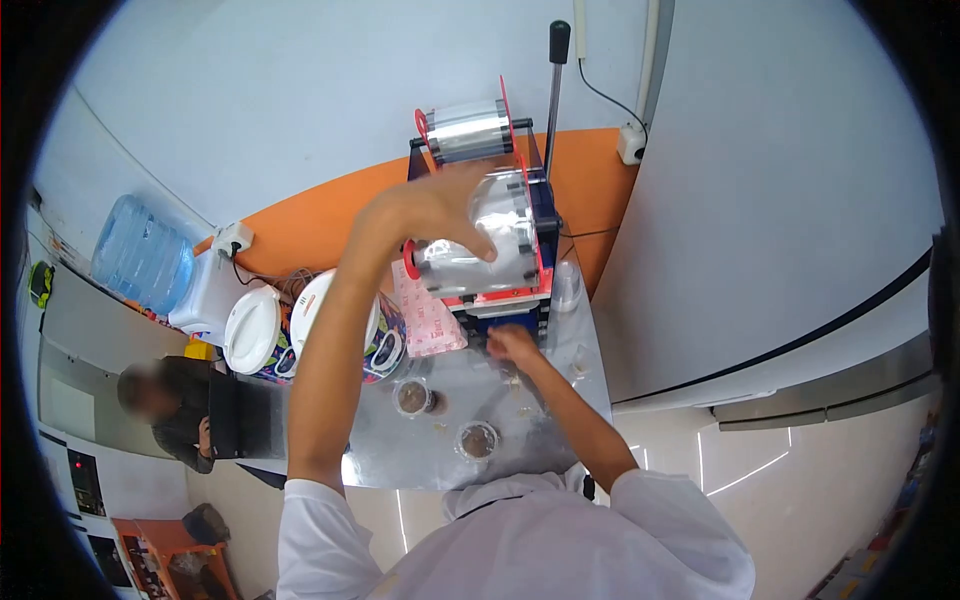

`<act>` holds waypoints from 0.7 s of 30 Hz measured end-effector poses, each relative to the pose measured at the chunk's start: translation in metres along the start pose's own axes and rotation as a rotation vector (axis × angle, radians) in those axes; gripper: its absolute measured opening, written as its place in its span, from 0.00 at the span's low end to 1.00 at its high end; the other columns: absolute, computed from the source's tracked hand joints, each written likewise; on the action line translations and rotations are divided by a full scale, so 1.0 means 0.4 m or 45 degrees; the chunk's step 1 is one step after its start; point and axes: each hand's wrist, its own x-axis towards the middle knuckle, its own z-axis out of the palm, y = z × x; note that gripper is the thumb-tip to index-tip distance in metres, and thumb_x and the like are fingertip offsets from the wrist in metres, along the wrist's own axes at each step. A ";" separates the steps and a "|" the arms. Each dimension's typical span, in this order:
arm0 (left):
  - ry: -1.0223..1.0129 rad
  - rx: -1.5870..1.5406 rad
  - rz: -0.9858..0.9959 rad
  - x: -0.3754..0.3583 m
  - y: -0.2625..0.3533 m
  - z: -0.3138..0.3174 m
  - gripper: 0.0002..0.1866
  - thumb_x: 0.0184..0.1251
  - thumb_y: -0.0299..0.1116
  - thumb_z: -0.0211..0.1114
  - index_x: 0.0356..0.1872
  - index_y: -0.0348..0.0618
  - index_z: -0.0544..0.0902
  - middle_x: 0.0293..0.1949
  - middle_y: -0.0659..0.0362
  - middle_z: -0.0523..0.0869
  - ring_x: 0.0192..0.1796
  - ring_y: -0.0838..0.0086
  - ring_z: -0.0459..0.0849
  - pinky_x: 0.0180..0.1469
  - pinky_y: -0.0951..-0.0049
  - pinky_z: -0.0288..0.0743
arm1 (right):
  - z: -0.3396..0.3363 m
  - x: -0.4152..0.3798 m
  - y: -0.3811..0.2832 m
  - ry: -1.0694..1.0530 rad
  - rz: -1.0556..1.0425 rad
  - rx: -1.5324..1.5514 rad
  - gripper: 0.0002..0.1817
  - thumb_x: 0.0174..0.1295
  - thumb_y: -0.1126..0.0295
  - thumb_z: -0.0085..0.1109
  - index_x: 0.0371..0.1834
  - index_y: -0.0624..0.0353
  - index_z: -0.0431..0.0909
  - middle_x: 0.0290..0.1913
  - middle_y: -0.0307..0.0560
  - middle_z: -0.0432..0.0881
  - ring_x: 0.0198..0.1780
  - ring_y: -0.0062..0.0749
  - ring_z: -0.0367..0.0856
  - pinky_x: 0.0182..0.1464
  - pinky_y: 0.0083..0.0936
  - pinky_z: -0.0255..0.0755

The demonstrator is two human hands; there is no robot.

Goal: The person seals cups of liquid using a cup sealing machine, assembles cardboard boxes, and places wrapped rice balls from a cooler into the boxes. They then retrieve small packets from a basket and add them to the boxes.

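Observation:
A cup sealing machine (500, 309) with red side plates stands against the wall, its long black-knobbed lever (559, 45) upright. My left hand (428, 212) curves over the large clear film roll (512, 205) on its front, thumb and fingers apart on either side of the film; the fingertips are blurred. Lower down, my right hand (512, 343) is at the machine's front opening with its fingers curled together; what they hold, if anything, is hidden. Two clear cups with brown contents, one cup (412, 397) and another cup (478, 441), stand on the metal table nearer my body.
A second silver roll (468, 130) sits at the machine's top. Left of it are a pink printed packet (430, 315) and white-lidded containers (252, 330). A clear cup (567, 285) stands at right, beside a tall grey panel (780, 200). A person (180, 410) sits at far left.

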 end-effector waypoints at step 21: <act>0.716 0.442 0.042 -0.183 0.121 0.213 0.48 0.55 0.37 0.78 0.75 0.34 0.63 0.75 0.39 0.63 0.78 0.43 0.61 0.77 0.46 0.56 | 0.192 -0.458 -1.325 0.900 -2.175 -1.694 0.16 0.69 0.63 0.62 0.51 0.64 0.82 0.50 0.54 0.87 0.50 0.45 0.86 0.55 0.36 0.77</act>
